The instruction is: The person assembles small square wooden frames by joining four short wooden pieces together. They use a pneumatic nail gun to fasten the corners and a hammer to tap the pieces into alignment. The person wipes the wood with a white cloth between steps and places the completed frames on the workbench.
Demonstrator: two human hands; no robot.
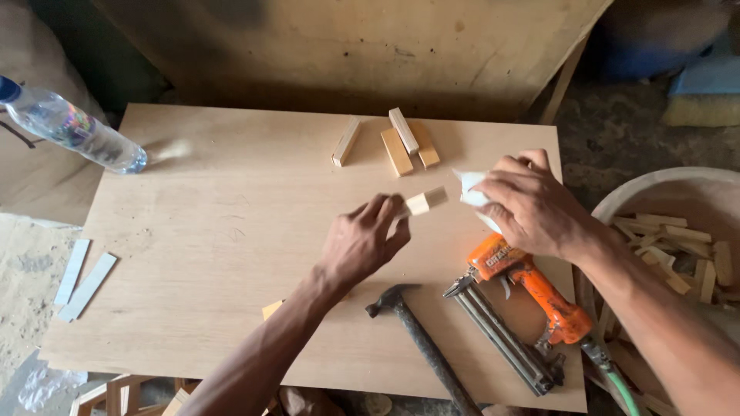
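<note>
My left hand (362,243) pinches a short pale wooden block (425,201) by one end, holding it just above the plywood tabletop (231,231). My right hand (528,206) is closed around a white squeeze bottle (470,187), its tip close to the free end of the block. Beyond the hands, several similar wooden blocks (401,142) lie grouped near the table's far edge, one of them (346,142) a little apart to the left.
An orange nail gun (524,296) with a green hose and a hammer (424,343) lie at the table's near right. A plastic water bottle (73,127) lies at the far left. A round tub of wood offcuts (678,246) stands to the right. Two pale strips (81,281) lie on the floor to the left.
</note>
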